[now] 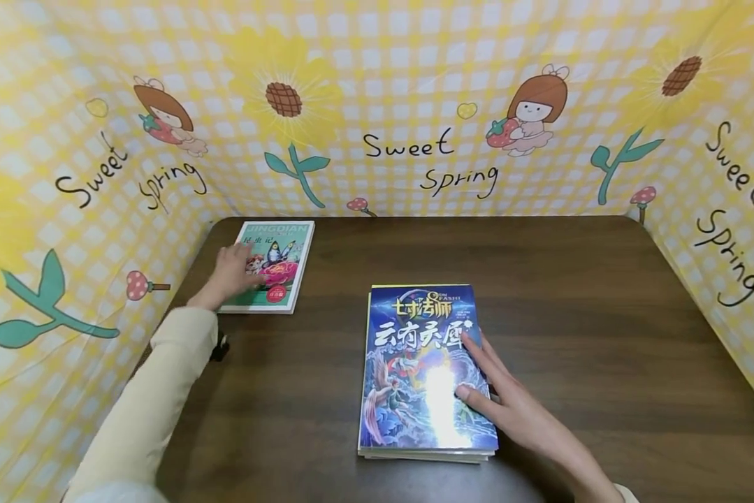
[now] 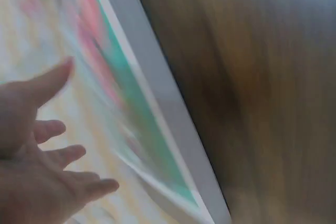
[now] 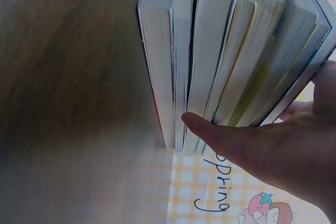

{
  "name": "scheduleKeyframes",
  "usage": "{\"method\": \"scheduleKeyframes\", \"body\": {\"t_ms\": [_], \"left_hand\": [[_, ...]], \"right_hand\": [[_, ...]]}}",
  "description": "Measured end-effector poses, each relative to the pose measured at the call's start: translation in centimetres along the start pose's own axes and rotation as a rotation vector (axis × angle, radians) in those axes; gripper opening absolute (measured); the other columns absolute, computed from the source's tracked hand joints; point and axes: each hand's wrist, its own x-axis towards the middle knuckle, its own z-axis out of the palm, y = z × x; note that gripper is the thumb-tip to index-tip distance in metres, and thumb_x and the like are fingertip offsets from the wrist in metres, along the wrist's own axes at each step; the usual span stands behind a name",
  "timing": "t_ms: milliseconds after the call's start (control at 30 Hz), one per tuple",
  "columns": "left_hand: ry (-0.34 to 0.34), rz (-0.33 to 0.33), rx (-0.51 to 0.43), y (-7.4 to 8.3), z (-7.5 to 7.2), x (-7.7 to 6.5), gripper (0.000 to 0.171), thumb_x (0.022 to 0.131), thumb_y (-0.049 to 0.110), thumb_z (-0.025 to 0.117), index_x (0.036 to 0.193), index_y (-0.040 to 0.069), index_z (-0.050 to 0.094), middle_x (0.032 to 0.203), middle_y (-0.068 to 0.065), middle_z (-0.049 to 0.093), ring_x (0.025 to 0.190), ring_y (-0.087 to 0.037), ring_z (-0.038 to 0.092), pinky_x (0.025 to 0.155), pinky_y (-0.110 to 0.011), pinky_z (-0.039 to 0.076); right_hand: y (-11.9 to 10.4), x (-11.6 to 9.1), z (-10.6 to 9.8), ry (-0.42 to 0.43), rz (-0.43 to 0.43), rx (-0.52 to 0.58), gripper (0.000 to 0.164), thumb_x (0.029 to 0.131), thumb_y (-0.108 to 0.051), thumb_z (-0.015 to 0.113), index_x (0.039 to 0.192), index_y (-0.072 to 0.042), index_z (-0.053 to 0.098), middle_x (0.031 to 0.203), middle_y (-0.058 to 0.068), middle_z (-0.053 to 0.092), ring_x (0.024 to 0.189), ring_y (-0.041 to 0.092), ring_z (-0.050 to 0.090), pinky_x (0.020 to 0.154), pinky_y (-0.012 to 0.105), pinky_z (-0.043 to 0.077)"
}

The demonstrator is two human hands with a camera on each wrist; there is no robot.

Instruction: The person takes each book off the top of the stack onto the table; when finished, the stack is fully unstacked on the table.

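Left hand over one book, right hand touching one book stack — fingers spread.

It's a screened-off tabletop space, what room I can't tell: yellow checked cloth surrounds the counter on three sides.

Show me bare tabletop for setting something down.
Bare: the table right of the book stack, beyond the right hand; also between the stack and the patterned cloth behind. Crowded: the far left corner, with the green book and left hand.
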Motion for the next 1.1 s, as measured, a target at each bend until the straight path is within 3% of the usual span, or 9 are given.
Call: {"method": "scheduleKeyframes", "body": {"t_ms": [100, 267, 367, 467, 700, 833, 967, 1100], "left_hand": [[0.004, 0.153, -0.162, 4.9, 1.4, -2.7, 0.074, 0.096, 0.029, 0.06, 0.147, -0.011, 0.024, 0.149, -0.034, 0.024, 0.138, -0.049, 0.02, 0.112, -0.058, 0.015], [-0.034, 0.21, -0.391, 13.1, 4.2, -10.7, 0.069, 0.1, 0.041, 0.049, 0.153, 0.006, 0.022, 0.157, -0.013, 0.02, 0.141, -0.035, 0.025, 0.113, -0.051, 0.02], [-0.026, 0.26, -0.475, 16.5, 6.1, -14.3, 0.067, 0.099, 0.037, 0.053, 0.153, 0.012, 0.022, 0.157, -0.004, 0.019, 0.141, -0.031, 0.027, 0.112, -0.048, 0.023], [-0.032, 0.255, -0.561, 18.8, 7.8, -16.4, 0.069, 0.097, 0.032, 0.058, 0.154, 0.017, 0.022, 0.157, 0.002, 0.018, 0.141, -0.03, 0.026, 0.111, -0.049, 0.023], [-0.063, 0.112, -0.69, 21.0, 10.3, -18.3, 0.081, 0.092, 0.039, 0.064, 0.155, 0.024, 0.017, 0.16, 0.007, 0.01, 0.145, -0.023, 0.016, 0.112, -0.057, 0.018], [-0.066, 0.074, -0.757, 21.4, 10.5, -18.3, 0.084, 0.089, 0.039, 0.068, 0.155, 0.026, 0.017, 0.16, 0.011, 0.01, 0.146, -0.021, 0.014, 0.113, -0.057, 0.016], [-0.093, 0.048, -0.82, 21.2, 10.3, -18.2, 0.086, 0.088, 0.037, 0.071, 0.155, 0.029, 0.017, 0.159, 0.013, 0.01, 0.145, -0.017, 0.014, 0.115, -0.047, 0.017], [-0.093, 0.027, -0.897, 20.8, 10.2, -18.2, 0.087, 0.087, 0.028, 0.073, 0.155, 0.027, 0.018, 0.16, 0.001, 0.015, 0.142, -0.025, 0.023, 0.111, -0.042, 0.025]], "right_hand": [[0.1, 0.1, 0.0, 0.004, 0.009, 0.013, 0.071, 0.097, -0.038, 0.057, 0.153, -0.04, 0.015, 0.161, 0.011, -0.001, 0.143, 0.046, 0.007, 0.099, 0.074, 0.023], [-0.1, 0.2, 0.1, -0.006, 0.032, 0.006, 0.071, 0.096, -0.04, 0.057, 0.153, -0.041, 0.015, 0.162, 0.009, 0.0, 0.143, 0.045, 0.006, 0.1, 0.074, 0.022], [-0.2, 0.1, 0.1, -0.005, 0.044, 0.0, 0.071, 0.096, -0.041, 0.056, 0.153, -0.041, 0.013, 0.162, 0.01, -0.001, 0.143, 0.045, 0.005, 0.1, 0.074, 0.021], [-0.2, 0.1, 0.2, 0.008, 0.058, 0.015, 0.074, 0.096, -0.04, 0.057, 0.154, -0.04, 0.01, 0.162, 0.011, -0.001, 0.144, 0.044, 0.005, 0.101, 0.074, 0.019], [-0.2, 0.3, 0.6, 0.029, 0.14, 0.133, 0.091, 0.093, -0.038, 0.063, 0.153, -0.039, -0.005, 0.161, 0.012, 0.002, 0.139, 0.042, 0.026, 0.102, 0.058, 0.037], [-0.3, 0.3, 0.6, 0.029, 0.186, 0.132, 0.093, 0.091, -0.042, 0.064, 0.152, -0.041, -0.006, 0.161, 0.011, 0.001, 0.14, 0.042, 0.023, 0.104, 0.059, 0.034], [-0.4, 0.3, 0.4, -0.002, 0.203, 0.124, 0.093, 0.091, -0.045, 0.063, 0.151, -0.044, -0.007, 0.161, 0.008, -0.001, 0.141, 0.042, 0.022, 0.105, 0.061, 0.032], [-0.3, 0.2, 0.3, -0.037, 0.149, 0.144, 0.095, 0.09, -0.041, 0.066, 0.151, -0.044, -0.007, 0.161, 0.002, -0.005, 0.143, 0.038, 0.016, 0.105, 0.06, 0.031]]}}
